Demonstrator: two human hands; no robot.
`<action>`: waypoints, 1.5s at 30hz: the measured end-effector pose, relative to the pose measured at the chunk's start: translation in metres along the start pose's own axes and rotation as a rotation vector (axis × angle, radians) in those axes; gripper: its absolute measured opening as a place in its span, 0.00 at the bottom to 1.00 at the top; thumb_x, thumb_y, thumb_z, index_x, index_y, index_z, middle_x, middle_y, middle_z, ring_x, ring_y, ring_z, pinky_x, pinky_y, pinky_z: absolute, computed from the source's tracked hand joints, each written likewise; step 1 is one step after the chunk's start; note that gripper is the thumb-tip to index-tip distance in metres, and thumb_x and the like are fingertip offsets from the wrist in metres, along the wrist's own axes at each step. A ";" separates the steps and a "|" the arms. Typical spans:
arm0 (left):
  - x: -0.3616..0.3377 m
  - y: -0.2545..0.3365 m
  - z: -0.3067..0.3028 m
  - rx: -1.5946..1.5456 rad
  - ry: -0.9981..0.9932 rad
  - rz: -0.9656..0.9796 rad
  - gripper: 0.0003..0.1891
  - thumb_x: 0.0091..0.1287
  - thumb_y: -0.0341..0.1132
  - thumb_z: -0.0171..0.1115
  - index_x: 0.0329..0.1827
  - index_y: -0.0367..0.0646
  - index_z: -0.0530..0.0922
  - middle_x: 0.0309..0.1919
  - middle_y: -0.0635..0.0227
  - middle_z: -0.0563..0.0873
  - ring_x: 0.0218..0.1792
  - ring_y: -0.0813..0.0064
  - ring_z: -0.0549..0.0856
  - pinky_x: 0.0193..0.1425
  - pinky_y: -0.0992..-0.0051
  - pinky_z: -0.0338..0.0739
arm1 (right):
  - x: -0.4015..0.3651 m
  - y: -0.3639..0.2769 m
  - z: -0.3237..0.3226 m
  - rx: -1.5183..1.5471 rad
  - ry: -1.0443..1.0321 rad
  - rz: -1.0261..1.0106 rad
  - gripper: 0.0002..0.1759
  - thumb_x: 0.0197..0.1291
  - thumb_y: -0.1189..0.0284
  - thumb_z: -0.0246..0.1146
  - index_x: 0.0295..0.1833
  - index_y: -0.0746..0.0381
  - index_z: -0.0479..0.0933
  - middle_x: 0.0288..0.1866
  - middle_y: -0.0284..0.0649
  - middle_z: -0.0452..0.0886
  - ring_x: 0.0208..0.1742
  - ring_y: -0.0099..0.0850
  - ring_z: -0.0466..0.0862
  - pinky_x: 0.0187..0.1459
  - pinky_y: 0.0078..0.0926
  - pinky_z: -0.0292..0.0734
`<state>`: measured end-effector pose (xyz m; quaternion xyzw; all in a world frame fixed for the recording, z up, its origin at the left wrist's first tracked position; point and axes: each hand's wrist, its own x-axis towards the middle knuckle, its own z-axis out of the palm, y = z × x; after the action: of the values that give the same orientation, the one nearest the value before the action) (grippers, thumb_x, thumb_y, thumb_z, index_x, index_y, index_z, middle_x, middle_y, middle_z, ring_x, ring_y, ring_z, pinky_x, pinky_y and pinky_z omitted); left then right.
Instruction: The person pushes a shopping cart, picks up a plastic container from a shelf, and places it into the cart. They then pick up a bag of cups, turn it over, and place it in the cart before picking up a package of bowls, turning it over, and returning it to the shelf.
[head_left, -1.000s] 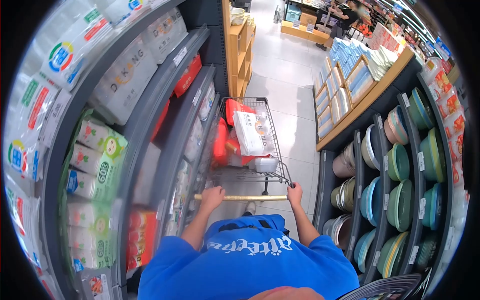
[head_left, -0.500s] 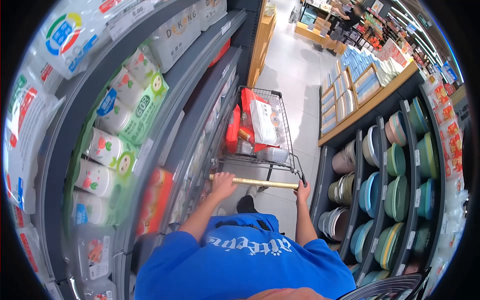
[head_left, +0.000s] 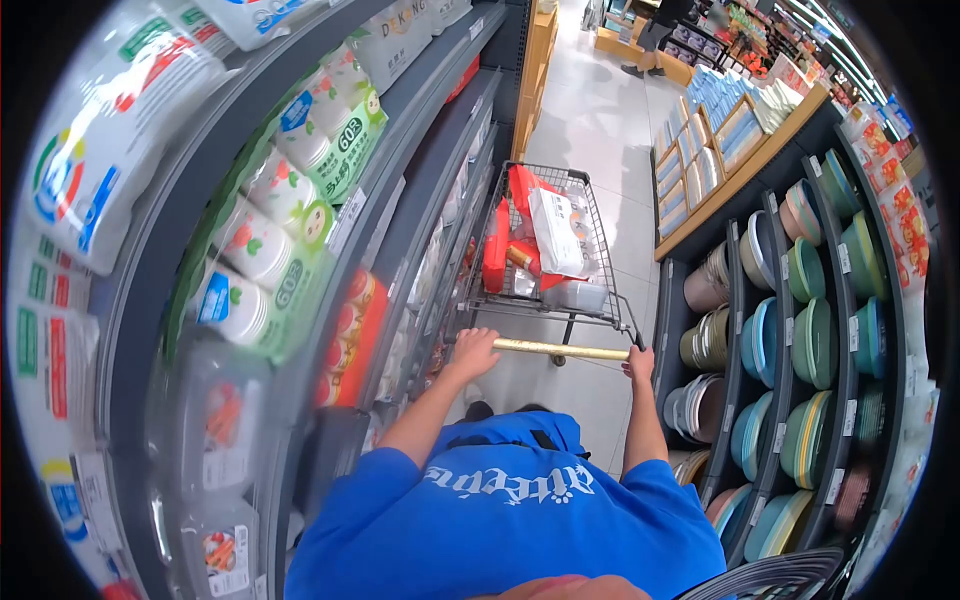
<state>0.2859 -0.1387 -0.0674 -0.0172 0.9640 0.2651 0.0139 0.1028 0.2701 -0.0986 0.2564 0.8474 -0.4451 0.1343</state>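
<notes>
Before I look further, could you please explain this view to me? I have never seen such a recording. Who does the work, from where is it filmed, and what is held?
There is no machine here: each grip is a person's bare hand. One camera, worn on the head, looks forward and down, so the wearer's blue shirt fills the bottom.

The left hand and right hand are closed on the gold-coloured handle of a wire shopping cart, one toward each end. Inside the cart lie a white pack and some red packs; other items are partly hidden.

Shelves stand on both sides: packed paper cups are among the goods at left, and stacked basins at right.
</notes>
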 end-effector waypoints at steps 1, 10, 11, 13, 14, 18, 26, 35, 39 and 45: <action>-0.006 0.003 0.001 0.015 -0.013 -0.020 0.21 0.59 0.43 0.70 0.53 0.46 0.81 0.46 0.61 0.84 0.53 0.58 0.81 0.59 0.58 0.69 | 0.002 0.013 -0.001 -0.006 0.007 -0.025 0.18 0.64 0.67 0.56 0.53 0.67 0.68 0.35 0.51 0.82 0.27 0.41 0.87 0.24 0.38 0.83; -0.062 0.036 0.021 0.207 -0.261 -0.239 0.19 0.55 0.45 0.69 0.48 0.47 0.84 0.44 0.58 0.88 0.51 0.56 0.86 0.57 0.53 0.72 | -0.068 0.089 -0.034 0.092 -0.194 -0.164 0.30 0.75 0.54 0.55 0.70 0.62 0.58 0.50 0.49 0.80 0.39 0.40 0.88 0.33 0.38 0.85; -0.067 0.044 0.018 0.198 -0.322 -0.288 0.18 0.57 0.42 0.66 0.48 0.46 0.85 0.45 0.57 0.89 0.52 0.56 0.87 0.60 0.53 0.71 | -0.080 0.096 -0.040 0.097 -0.225 -0.161 0.30 0.75 0.53 0.54 0.70 0.61 0.57 0.51 0.49 0.80 0.41 0.39 0.87 0.36 0.38 0.85; -0.081 0.059 0.016 0.200 -0.369 -0.363 0.15 0.58 0.38 0.63 0.47 0.45 0.87 0.45 0.56 0.91 0.51 0.56 0.89 0.64 0.52 0.70 | -0.101 0.104 -0.048 0.113 -0.258 -0.134 0.30 0.76 0.53 0.53 0.72 0.59 0.56 0.54 0.49 0.78 0.44 0.39 0.87 0.39 0.40 0.85; -0.090 0.063 0.018 0.208 -0.368 -0.371 0.15 0.58 0.38 0.63 0.46 0.45 0.87 0.45 0.56 0.91 0.51 0.56 0.89 0.64 0.52 0.70 | -0.112 0.108 -0.052 0.104 -0.271 -0.131 0.30 0.76 0.53 0.53 0.72 0.59 0.56 0.55 0.49 0.78 0.45 0.39 0.87 0.39 0.40 0.85; -0.142 0.081 0.035 0.256 -0.206 -0.373 0.14 0.58 0.39 0.65 0.45 0.45 0.87 0.44 0.56 0.91 0.51 0.57 0.88 0.65 0.55 0.69 | -0.126 0.151 -0.061 -0.033 -0.215 -0.256 0.30 0.76 0.54 0.54 0.72 0.62 0.58 0.48 0.48 0.80 0.39 0.35 0.85 0.37 0.36 0.82; -0.215 0.113 0.036 0.218 -0.446 -0.435 0.15 0.55 0.38 0.64 0.45 0.45 0.88 0.43 0.56 0.91 0.49 0.55 0.89 0.55 0.57 0.80 | -0.170 0.234 -0.084 -0.018 -0.151 -0.413 0.28 0.75 0.58 0.55 0.67 0.69 0.63 0.32 0.43 0.79 0.32 0.33 0.81 0.35 0.35 0.77; -0.306 0.148 0.048 0.221 -0.427 -0.458 0.16 0.56 0.38 0.63 0.46 0.44 0.86 0.38 0.52 0.90 0.44 0.51 0.90 0.48 0.55 0.83 | -0.308 0.076 -0.156 0.210 -0.110 -0.666 0.15 0.70 0.65 0.63 0.52 0.67 0.77 0.53 0.48 0.84 0.50 0.36 0.86 0.54 0.31 0.79; -0.344 0.153 0.060 0.219 -0.396 -0.425 0.15 0.57 0.37 0.62 0.44 0.41 0.86 0.37 0.51 0.90 0.41 0.50 0.90 0.45 0.54 0.84 | -0.453 -0.063 -0.221 1.046 -0.662 -1.188 0.21 0.74 0.55 0.58 0.37 0.60 0.68 0.54 0.59 0.80 0.26 0.29 0.79 0.26 0.22 0.71; -0.399 0.153 0.078 0.228 -0.345 -0.405 0.15 0.56 0.36 0.62 0.44 0.41 0.85 0.33 0.50 0.90 0.38 0.49 0.90 0.43 0.54 0.84 | -0.581 -0.124 -0.253 1.308 -1.330 -1.469 0.24 0.73 0.57 0.59 0.27 0.61 0.67 0.51 0.39 0.84 0.16 0.30 0.74 0.14 0.22 0.59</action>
<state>0.6795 0.0425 -0.0418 -0.1625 0.9478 0.1460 0.2323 0.5183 0.2363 0.3949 -0.5528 0.1671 -0.8097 0.1041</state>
